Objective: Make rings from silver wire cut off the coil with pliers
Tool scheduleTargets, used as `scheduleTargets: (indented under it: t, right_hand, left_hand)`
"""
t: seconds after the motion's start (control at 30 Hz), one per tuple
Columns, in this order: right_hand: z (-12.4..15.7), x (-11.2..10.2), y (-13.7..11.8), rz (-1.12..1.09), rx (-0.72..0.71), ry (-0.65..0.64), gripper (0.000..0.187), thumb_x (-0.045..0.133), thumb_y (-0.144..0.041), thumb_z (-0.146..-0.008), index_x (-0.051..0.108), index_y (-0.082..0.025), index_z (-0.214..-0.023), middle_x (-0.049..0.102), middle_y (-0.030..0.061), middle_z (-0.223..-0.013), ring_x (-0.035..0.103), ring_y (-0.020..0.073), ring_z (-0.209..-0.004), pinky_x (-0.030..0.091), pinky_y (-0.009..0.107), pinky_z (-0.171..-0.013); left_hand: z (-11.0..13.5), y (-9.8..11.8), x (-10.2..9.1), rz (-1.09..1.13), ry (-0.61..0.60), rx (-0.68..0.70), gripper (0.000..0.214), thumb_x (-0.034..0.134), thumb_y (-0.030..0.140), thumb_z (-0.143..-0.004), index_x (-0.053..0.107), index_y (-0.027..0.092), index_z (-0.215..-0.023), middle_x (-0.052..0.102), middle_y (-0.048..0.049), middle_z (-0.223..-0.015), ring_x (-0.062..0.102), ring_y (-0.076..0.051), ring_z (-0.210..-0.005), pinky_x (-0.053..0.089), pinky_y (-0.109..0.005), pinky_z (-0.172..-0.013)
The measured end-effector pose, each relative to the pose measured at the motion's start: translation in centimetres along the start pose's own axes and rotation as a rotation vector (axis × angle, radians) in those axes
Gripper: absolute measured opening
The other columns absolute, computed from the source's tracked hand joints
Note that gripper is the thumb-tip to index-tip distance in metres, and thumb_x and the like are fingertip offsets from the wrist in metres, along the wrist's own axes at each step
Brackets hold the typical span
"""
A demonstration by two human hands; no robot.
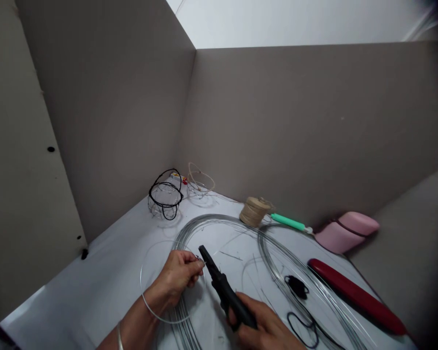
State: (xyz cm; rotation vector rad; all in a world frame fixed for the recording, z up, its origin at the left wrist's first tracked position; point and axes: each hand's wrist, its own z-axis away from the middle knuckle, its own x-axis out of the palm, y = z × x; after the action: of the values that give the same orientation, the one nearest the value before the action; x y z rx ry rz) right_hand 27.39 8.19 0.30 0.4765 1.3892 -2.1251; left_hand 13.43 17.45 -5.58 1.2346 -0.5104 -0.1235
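- While a wire loop (141, 284) is pinched in the closed left hand (175, 281), black pliers (224, 291) are gripped in the closed right hand (263, 330), near the table's (76, 296) front edge.
- Springy wire could slip if the pinch loosens.

You have shiny bare metal wire (219, 228) looping across the lower middle of the frame, matt black plastic-handled pliers (226, 291) at bottom centre, rough fibre twine (254, 212) right of centre, and a glossy red case (355, 296) at lower right.
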Motion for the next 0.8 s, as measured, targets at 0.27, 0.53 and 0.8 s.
scheduleTargets:
  t: [0.27, 0.53, 0.8]
  right_hand:
    - [-0.1, -0.2, -0.1, -0.028, -0.003, -0.033, 0.018, 0.041, -0.014, -0.049, 0.044, -0.020, -0.065, 0.046, -0.0019, -0.064, 0.044, 0.0143, -0.063, 0.034, 0.023, -0.057]
    - [0.1, -0.3, 0.4, -0.058, -0.031, -0.045, 0.018, 0.041, -0.012, -0.048, 0.044, -0.020, -0.065, 0.043, -0.0030, -0.062, 0.042, 0.0135, -0.062, 0.032, 0.023, -0.055]
    - [0.2, -0.1, 1.0, -0.003, -0.040, -0.031, 0.017, 0.041, -0.011, -0.051, 0.044, -0.019, -0.067, 0.043, -0.0028, -0.063, 0.043, 0.0133, -0.063, 0.032, 0.023, -0.057]
  left_hand:
    - [0.0, -0.2, -0.1, 0.002, -0.015, -0.019, 0.022, 0.061, 0.030, -0.059, 0.049, 0.013, -0.051, 0.044, 0.0038, -0.043, 0.033, -0.004, -0.037, 0.021, -0.020, -0.039]
    - [0.2, -0.1, 0.0, 0.014, -0.009, -0.022, 0.020, 0.061, 0.029, -0.058, 0.049, 0.013, -0.053, 0.047, 0.0030, -0.046, 0.035, -0.004, -0.037, 0.021, -0.020, -0.038]
    - [0.1, -0.4, -0.1, 0.005, -0.014, -0.021, 0.023, 0.062, 0.033, -0.057, 0.049, 0.014, -0.052, 0.045, 0.0036, -0.044, 0.034, -0.004, -0.037, 0.022, -0.020, -0.039]
